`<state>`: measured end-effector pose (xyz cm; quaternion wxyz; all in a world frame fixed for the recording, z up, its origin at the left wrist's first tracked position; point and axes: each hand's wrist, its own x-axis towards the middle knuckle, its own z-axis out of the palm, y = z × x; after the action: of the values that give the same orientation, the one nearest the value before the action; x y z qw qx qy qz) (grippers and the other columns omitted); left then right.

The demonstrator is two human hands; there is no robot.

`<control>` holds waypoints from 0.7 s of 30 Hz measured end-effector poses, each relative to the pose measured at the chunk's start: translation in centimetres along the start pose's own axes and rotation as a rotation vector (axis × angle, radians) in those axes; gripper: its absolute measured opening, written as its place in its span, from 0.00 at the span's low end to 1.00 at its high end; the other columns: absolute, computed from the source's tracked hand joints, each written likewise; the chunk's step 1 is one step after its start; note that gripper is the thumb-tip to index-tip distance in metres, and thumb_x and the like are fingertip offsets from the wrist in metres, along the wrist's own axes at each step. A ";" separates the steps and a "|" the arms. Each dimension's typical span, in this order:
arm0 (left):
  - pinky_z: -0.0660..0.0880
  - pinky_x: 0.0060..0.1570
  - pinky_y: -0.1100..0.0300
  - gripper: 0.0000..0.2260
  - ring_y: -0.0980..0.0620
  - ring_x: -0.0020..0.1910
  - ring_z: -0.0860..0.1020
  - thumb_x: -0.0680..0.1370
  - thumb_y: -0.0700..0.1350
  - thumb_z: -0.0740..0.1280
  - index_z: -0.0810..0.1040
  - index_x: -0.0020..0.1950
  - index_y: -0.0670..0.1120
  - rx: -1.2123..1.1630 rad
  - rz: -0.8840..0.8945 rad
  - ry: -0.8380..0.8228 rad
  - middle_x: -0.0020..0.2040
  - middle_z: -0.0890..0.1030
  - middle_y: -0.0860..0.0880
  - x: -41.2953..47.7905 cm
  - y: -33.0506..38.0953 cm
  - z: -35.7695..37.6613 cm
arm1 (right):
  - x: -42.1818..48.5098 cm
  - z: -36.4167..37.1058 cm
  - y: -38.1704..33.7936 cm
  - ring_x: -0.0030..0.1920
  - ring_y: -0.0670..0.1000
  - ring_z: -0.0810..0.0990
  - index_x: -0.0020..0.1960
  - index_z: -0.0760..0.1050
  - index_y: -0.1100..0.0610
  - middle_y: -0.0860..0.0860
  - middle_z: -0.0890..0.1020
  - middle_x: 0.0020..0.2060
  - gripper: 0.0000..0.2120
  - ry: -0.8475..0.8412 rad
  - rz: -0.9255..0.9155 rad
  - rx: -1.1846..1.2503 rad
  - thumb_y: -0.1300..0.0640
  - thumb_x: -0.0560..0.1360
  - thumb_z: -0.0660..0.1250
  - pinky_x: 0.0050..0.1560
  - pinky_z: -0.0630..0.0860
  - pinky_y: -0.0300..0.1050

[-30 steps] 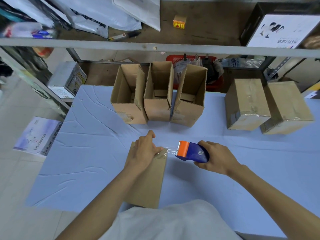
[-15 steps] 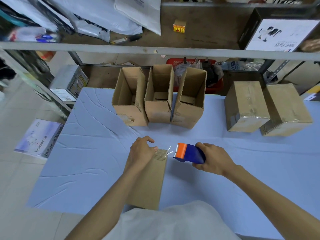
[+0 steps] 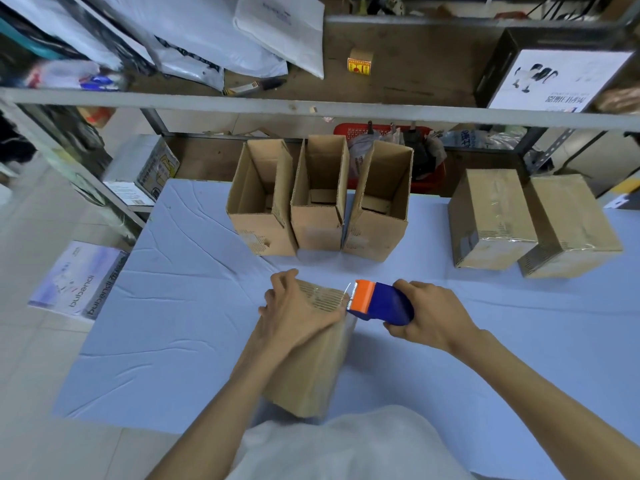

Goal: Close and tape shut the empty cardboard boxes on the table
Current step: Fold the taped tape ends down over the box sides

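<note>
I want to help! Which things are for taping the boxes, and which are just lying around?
For the job: box under the left hand, tape dispenser in the right hand, row of open boxes, two taped boxes.
Just lying about: white bags, marker, red basket, booklet.

The surface [image 3: 194, 306] wears matt, creased pale-blue cloth. The dispenser [image 3: 384, 301] is smooth, faintly glossy plastic. Left of the dispenser, the box [image 3: 311, 368] is matt brown cardboard, with shiny clear tape [image 3: 322, 296] at its end. Beyond the dispenser, open boxes [image 3: 317, 230] show rough corrugated edges. To the dispenser's far right, sealed boxes [image 3: 491, 216] look glossy along their seams.
</note>
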<state>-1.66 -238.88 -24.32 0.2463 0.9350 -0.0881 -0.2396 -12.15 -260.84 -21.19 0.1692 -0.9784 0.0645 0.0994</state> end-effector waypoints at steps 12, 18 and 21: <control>0.67 0.57 0.61 0.26 0.55 0.62 0.71 0.71 0.56 0.73 0.69 0.65 0.52 -0.419 0.094 -0.112 0.65 0.73 0.51 2.0 -1.7 -2.8 | 3.1 -2.2 -4.4 0.52 0.52 0.79 0.63 0.68 0.52 0.50 0.80 0.55 0.29 0.011 0.041 -0.032 0.41 0.68 0.72 0.49 0.78 0.44; 0.63 0.62 0.60 0.38 0.50 0.66 0.66 0.64 0.67 0.66 0.67 0.67 0.47 0.131 0.282 0.263 0.65 0.69 0.51 -2.2 0.7 0.1 | 5.2 -2.1 -6.7 0.51 0.51 0.79 0.64 0.68 0.52 0.50 0.80 0.54 0.28 0.029 0.032 -0.046 0.41 0.69 0.71 0.45 0.75 0.42; 0.63 0.68 0.54 0.52 0.47 0.70 0.67 0.56 0.67 0.75 0.64 0.72 0.44 0.194 0.264 0.274 0.71 0.67 0.47 -2.0 -0.5 1.8 | 5.5 -1.9 -6.9 0.47 0.51 0.79 0.63 0.67 0.54 0.51 0.80 0.51 0.29 0.025 0.010 -0.112 0.37 0.70 0.67 0.45 0.77 0.43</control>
<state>-4.23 -238.66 -25.10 0.1941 0.9584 -0.1983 -0.0664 -5.39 -255.55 -18.38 0.1127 -0.9872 0.0660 0.0914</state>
